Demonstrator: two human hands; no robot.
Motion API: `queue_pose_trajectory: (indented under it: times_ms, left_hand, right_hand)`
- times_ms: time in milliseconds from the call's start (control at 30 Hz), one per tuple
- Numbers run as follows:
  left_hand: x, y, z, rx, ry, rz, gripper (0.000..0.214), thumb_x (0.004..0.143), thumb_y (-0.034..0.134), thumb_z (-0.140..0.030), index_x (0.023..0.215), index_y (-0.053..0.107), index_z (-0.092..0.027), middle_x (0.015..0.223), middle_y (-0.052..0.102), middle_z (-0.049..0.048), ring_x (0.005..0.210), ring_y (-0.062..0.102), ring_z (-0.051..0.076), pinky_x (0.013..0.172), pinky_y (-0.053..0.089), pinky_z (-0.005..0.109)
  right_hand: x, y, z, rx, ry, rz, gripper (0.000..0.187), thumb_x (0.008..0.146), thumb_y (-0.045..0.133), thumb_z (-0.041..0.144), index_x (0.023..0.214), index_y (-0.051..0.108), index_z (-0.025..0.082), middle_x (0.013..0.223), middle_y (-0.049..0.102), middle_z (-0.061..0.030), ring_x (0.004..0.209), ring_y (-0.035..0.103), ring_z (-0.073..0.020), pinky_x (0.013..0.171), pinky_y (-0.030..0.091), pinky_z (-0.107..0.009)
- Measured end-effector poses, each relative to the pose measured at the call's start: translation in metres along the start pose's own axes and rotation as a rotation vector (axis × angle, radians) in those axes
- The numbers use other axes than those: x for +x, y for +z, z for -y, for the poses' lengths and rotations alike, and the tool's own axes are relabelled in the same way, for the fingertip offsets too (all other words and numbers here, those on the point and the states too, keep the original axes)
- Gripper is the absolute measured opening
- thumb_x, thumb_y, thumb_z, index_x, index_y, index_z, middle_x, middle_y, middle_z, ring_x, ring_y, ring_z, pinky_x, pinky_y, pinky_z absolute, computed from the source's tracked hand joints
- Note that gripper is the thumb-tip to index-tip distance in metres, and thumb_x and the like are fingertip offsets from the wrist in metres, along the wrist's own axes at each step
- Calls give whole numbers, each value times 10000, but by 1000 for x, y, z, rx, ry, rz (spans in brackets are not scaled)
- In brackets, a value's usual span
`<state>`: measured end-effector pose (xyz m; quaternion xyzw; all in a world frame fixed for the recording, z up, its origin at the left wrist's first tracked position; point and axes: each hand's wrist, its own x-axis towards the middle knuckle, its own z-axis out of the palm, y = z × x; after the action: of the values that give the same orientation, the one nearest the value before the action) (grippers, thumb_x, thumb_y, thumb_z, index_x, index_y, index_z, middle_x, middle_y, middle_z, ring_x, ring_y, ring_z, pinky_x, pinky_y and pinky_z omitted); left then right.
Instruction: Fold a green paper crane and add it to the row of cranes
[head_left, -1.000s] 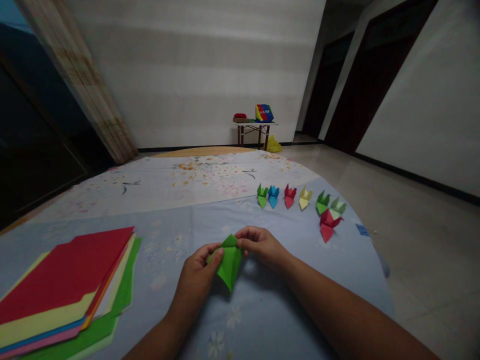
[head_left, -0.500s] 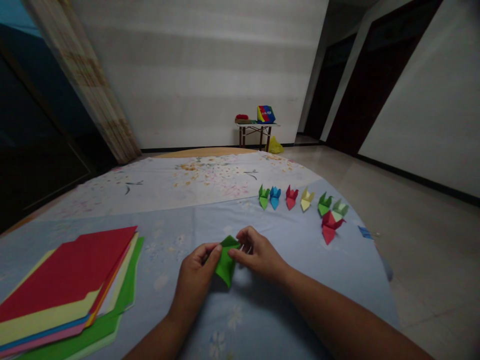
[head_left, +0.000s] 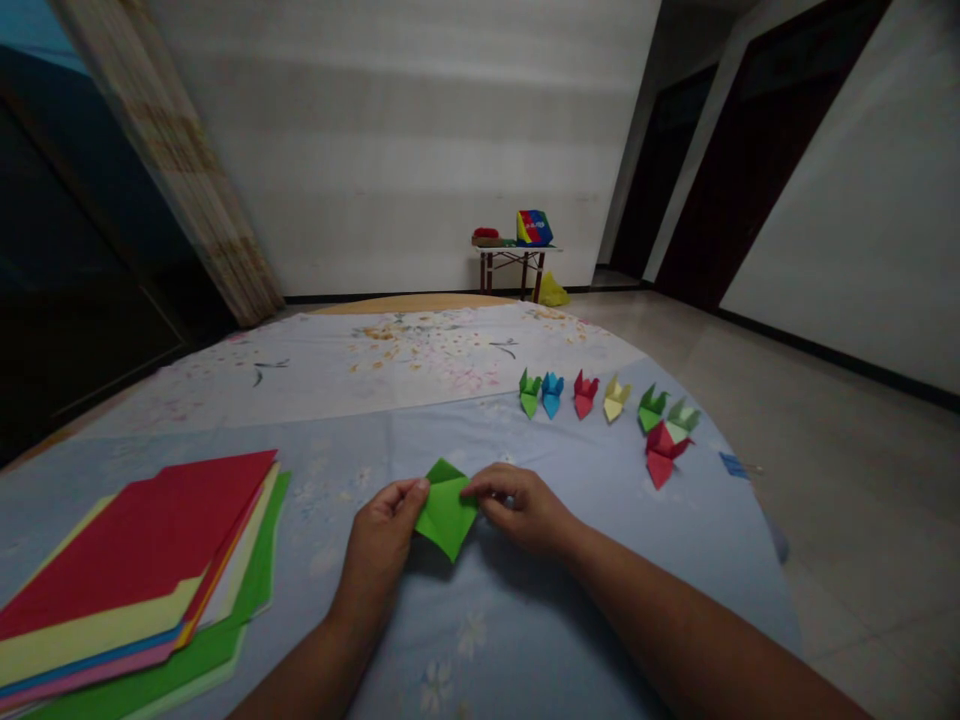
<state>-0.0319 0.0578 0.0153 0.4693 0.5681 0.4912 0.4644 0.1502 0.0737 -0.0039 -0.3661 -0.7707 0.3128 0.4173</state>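
A folded green paper piece [head_left: 445,512] lies flat as a diamond on the pale blue cloth [head_left: 525,620]. My left hand [head_left: 382,545] pinches its left corner with thumb and fingers closed. My right hand [head_left: 521,508] pinches its right corner, fingers curled. Both hands sit low on the cloth, one on each side of the paper.
A stack of coloured paper sheets [head_left: 142,570], red on top, lies at the left. Several finished folded paper figures [head_left: 607,405] stand in a row at the right, one red [head_left: 661,452] nearer. A small table [head_left: 517,262] stands by the far wall. The cloth edge drops to bare floor [head_left: 862,520] at the right.
The green paper was held up as a long kite shape; it now lies flatter and wider on the cloth, with both hands lowered and pinching its side corners.
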Motion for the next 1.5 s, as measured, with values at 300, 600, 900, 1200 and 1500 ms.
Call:
queue_pose_trajectory:
  times_ms: [300, 600, 900, 1200, 1500]
  left_hand:
    - [6, -1, 9, -89, -8, 19, 353, 667, 667, -456, 812, 658, -135, 694, 687, 35, 629, 603, 172, 596, 454, 249]
    - [5, -1, 7, -8, 43, 31, 368, 660, 662, -481, 820, 679, -150, 754, 697, 45, 690, 616, 195, 633, 461, 262]
    - [2, 5, 4, -277, -70, 169, 375, 705, 646, -421, 956, 623, -143, 852, 695, 55, 740, 632, 186, 686, 499, 294]
    - [0, 6, 0, -367, -121, 193, 459, 691, 668, -426, 1046, 579, -148, 882, 700, 60, 737, 646, 174, 677, 505, 280]
    - [0, 4, 2, -381, -60, 313, 470, 695, 684, -432, 1057, 525, -177, 937, 681, 67, 780, 657, 192, 709, 500, 300]
  right_hand:
    - [-3, -9, -6, -147, -194, 105, 323, 773, 615, 217, 1094, 623, 252, 1076, 570, -89, 941, 566, -173, 811, 472, -306]
    - [0, -9, -8, -367, -262, 0, 133, 793, 615, 314, 874, 704, 257, 948, 565, -83, 836, 501, -178, 661, 442, -280]
    - [2, -11, -6, -289, -217, -41, 156, 821, 577, 330, 840, 696, 231, 836, 567, -68, 765, 511, -157, 635, 425, -261]
    - [3, -13, -3, -55, -104, -54, 119, 754, 656, 338, 782, 691, 228, 816, 565, -40, 763, 538, -144, 682, 443, -274]
    - [7, -12, -4, 229, 96, -61, 223, 619, 747, 409, 662, 677, 201, 737, 561, -9, 629, 492, -107, 562, 397, -236]
